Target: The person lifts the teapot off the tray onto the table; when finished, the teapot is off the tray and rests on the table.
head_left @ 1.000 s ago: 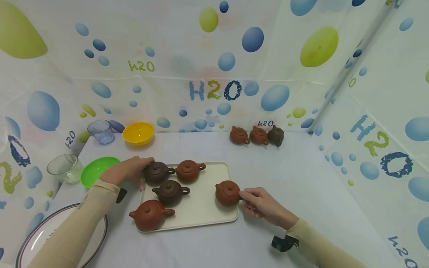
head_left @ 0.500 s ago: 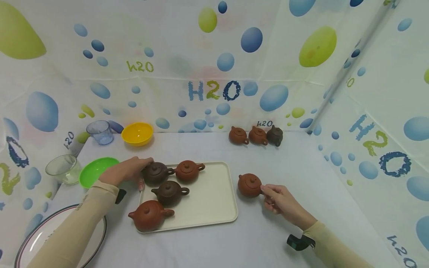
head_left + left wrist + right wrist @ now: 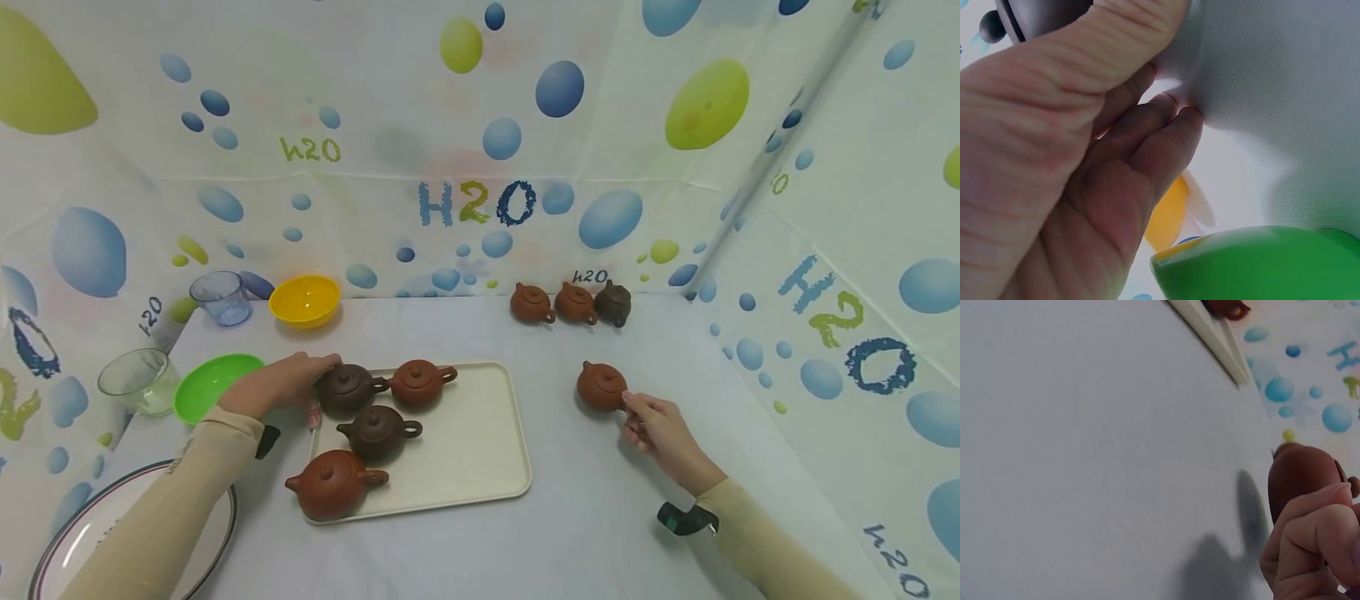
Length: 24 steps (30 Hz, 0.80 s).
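Observation:
My right hand (image 3: 663, 429) pinches the handle of a small reddish-brown clay teapot (image 3: 602, 387), to the right of the cream tray (image 3: 480, 450). In the right wrist view this teapot (image 3: 1300, 475) shows above its shadow on the cloth, with the fingers curled at its handle. My left hand (image 3: 281, 383) rests at the tray's far left corner, beside a dark brown teapot (image 3: 347, 390). Its fingers (image 3: 1169, 147) are fairly straight, tips down at the white cloth. Also on the tray are a second dark teapot (image 3: 378, 432), a reddish teapot (image 3: 417, 383) and a larger orange-brown teapot (image 3: 330, 485).
Three small teapots (image 3: 576, 303) stand in a row at the back. On the left are a green bowl (image 3: 213, 387), a yellow bowl (image 3: 305, 302), a bluish glass (image 3: 222, 298) and a clear glass bowl (image 3: 142, 383). A large rimmed plate (image 3: 217, 533) lies under the left forearm.
My right hand has carried the reddish-brown teapot from over the tray's right edge to the right and somewhat away from me. The left hand has stayed at the tray corner.

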Tool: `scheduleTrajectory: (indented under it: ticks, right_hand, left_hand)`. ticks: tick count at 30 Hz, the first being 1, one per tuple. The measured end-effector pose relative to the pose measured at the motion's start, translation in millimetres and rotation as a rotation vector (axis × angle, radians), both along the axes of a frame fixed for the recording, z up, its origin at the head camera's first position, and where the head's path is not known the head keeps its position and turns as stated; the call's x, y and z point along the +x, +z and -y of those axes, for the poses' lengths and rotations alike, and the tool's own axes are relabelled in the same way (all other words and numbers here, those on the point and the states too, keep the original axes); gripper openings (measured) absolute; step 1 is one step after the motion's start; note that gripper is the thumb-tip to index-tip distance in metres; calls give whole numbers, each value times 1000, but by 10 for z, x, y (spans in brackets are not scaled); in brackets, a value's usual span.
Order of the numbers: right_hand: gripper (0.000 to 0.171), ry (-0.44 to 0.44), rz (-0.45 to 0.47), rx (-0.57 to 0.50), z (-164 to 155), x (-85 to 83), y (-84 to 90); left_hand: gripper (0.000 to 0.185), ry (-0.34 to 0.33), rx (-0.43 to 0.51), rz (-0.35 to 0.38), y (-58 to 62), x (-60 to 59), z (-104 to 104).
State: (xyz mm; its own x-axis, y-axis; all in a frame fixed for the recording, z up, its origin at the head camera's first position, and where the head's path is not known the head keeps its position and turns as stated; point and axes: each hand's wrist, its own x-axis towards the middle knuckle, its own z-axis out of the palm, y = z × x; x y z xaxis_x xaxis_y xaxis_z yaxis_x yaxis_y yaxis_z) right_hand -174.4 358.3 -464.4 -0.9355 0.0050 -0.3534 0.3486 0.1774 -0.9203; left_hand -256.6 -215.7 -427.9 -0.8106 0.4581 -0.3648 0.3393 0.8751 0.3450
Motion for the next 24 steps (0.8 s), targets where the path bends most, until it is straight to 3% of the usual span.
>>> scheduleTrajectory:
  ticks: [10,18,24]
  right_hand:
    - [31,-199,19,-127,-415,-299,55]
    - [27,-388,80,-206,-557,-706,192]
    - [26,-516,107,-248,-609,-971,211]
  left_hand:
    - [71,-16,1,-10,-26,-6,6]
    - [71,-1,5,-8,-24,8,39]
    - [70,-27,13,-32,-22,23,11]
